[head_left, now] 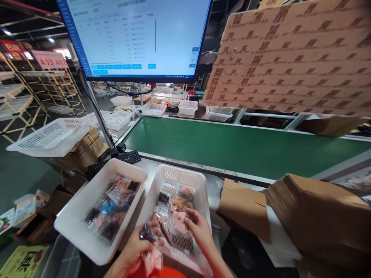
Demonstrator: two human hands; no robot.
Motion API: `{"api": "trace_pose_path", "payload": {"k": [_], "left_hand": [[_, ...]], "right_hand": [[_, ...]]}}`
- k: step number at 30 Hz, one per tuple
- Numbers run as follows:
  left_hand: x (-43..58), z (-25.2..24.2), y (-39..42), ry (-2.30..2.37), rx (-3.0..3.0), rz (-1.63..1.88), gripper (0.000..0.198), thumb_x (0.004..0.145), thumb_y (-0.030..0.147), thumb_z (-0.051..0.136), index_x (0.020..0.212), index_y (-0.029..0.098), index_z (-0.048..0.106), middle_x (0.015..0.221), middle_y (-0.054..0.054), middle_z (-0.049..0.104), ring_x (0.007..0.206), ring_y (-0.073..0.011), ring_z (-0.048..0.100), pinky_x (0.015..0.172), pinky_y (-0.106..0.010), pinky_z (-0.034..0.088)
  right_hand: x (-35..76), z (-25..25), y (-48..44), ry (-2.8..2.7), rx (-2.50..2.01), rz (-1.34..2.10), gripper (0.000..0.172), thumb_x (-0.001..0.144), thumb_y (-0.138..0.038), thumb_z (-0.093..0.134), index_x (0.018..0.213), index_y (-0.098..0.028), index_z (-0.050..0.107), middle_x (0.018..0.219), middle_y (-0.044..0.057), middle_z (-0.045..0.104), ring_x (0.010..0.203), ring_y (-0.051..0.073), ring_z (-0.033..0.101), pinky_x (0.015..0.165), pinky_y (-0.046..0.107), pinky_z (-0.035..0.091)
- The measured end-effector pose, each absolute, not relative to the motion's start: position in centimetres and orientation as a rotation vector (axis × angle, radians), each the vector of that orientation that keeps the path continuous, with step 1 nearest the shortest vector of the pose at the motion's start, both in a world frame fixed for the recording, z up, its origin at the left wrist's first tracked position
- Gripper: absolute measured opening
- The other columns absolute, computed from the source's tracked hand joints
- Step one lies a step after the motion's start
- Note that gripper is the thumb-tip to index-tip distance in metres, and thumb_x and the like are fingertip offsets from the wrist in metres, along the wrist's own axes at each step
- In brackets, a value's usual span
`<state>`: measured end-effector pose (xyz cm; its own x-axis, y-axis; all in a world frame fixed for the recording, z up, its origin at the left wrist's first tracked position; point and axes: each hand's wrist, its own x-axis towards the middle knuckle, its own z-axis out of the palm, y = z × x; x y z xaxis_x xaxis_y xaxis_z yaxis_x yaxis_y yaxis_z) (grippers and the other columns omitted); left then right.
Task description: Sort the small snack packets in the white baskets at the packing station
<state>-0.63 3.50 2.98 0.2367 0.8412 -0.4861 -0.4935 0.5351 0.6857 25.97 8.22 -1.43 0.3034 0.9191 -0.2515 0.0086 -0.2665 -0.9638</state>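
My left hand (136, 245) is closed around small clear plastic packets, a dark packet (147, 233) at the top and a pink packet (153, 259) hanging below it. My right hand (199, 227) reaches into the right white basket (204, 193), thumb and fingers pinched at the right edge of a light pink packet (179, 222). Around it in that basket lie several more bagged items, pink, tan and black. Left of it, a second white basket (71, 220) holds several bagged pieces in black, pink and blue (108, 207).
A green conveyor belt (203, 139) runs behind the baskets. Above hangs a monitor (136, 38), with a keyboard (127, 157) below. Stacked cardboard (319, 208) stands at right, and a large printed cardboard sheet (290, 58) hangs upper right. Another white basket (52, 135) sits on cartons at left.
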Motion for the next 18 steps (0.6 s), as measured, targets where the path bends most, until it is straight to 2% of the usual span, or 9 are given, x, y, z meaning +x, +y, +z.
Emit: {"api": "trace_pose_path", "payload": {"k": [2,3,5,7,9,11,13,15,18], "left_hand": [[-0.3,3.6,4.2,0.96,0.38,1.015,0.063,0.049,0.008,0.083,0.111,0.018,0.084,0.099,-0.01,0.083,0.088,-0.0281,0.078,0.078,-0.034,0.056],[-0.1,3.8,4.5,0.969,0.379,1.047,0.064,0.049,0.009,0.085,0.113,0.018,0.083,0.099,-0.01,0.083,0.087,-0.027,0.077,0.078,-0.034,0.056],[0.2,3.8,4.9,0.969,0.39,1.107,0.065,0.053,0.011,0.086,0.118,0.018,0.082,0.098,-0.01,0.083,0.085,-0.0244,0.075,0.078,-0.033,0.055],[0.6,3.8,5.0,0.945,0.39,1.14,0.065,0.057,0.013,0.085,0.121,0.019,0.081,0.098,-0.01,0.083,0.086,-0.0242,0.074,0.078,-0.033,0.054],[1.2,4.0,5.1,0.918,0.367,1.157,0.061,0.058,0.016,0.085,0.12,0.019,0.082,0.1,-0.011,0.083,0.091,-0.0276,0.075,0.08,-0.035,0.056],[1.9,4.3,5.2,0.923,0.361,1.169,0.055,0.058,0.021,0.086,0.113,0.018,0.083,0.101,-0.012,0.083,0.095,-0.0318,0.075,0.083,-0.039,0.057],[2.4,4.5,5.6,0.983,0.451,1.197,0.046,0.059,0.024,0.086,0.104,0.017,0.084,0.11,-0.015,0.081,0.106,-0.0356,0.074,0.092,-0.042,0.056],[2.4,4.6,6.0,1.098,0.667,1.246,0.036,0.061,0.024,0.086,0.096,0.017,0.082,0.12,-0.016,0.078,0.116,-0.0375,0.07,0.099,-0.043,0.053],[1.9,4.3,6.4,1.288,1.038,1.227,0.026,0.066,0.019,0.083,0.091,0.019,0.075,0.116,-0.013,0.072,0.11,-0.0341,0.069,0.098,-0.042,0.051]], "right_hand": [[26.2,-2.6,8.3,-0.914,-1.608,1.111,0.059,0.061,-0.055,0.072,0.108,-0.019,0.073,0.093,0.012,0.078,0.084,0.036,0.071,0.075,0.047,0.057],[26.2,-3.1,8.1,-0.936,-1.632,1.044,0.059,0.064,-0.055,0.07,0.11,-0.02,0.073,0.097,0.013,0.078,0.089,0.037,0.072,0.081,0.049,0.058],[26.1,-3.4,7.5,-1.002,-1.662,0.831,0.06,0.07,-0.057,0.069,0.116,-0.019,0.073,0.119,0.017,0.077,0.114,0.042,0.07,0.106,0.056,0.055],[25.3,-2.9,6.7,-1.058,-1.65,0.716,0.062,0.075,-0.063,0.072,0.119,-0.018,0.073,0.137,0.021,0.071,0.135,0.046,0.062,0.122,0.062,0.043],[23.8,-1.9,5.9,-1.087,-1.565,0.903,0.068,0.076,-0.069,0.08,0.121,-0.018,0.074,0.136,0.023,0.072,0.134,0.047,0.063,0.121,0.065,0.045],[22.1,-1.1,5.3,-1.089,-1.374,1.297,0.073,0.076,-0.07,0.088,0.126,-0.019,0.074,0.126,0.02,0.077,0.122,0.046,0.071,0.109,0.062,0.056],[21.1,-1.0,5.2,-1.081,-1.217,1.544,0.077,0.072,-0.071,0.092,0.127,-0.02,0.076,0.119,0.018,0.08,0.115,0.045,0.075,0.1,0.059,0.062],[21.2,-1.5,5.7,-1.052,-1.299,1.496,0.082,0.065,-0.077,0.092,0.12,-0.019,0.078,0.12,0.02,0.08,0.118,0.049,0.073,0.103,0.063,0.06],[22.5,-2.8,6.7,-1.052,-1.575,1.13,0.093,0.054,-0.079,0.092,0.122,-0.016,0.078,0.143,0.028,0.07,0.142,0.056,0.056,0.124,0.071,0.041]]}}
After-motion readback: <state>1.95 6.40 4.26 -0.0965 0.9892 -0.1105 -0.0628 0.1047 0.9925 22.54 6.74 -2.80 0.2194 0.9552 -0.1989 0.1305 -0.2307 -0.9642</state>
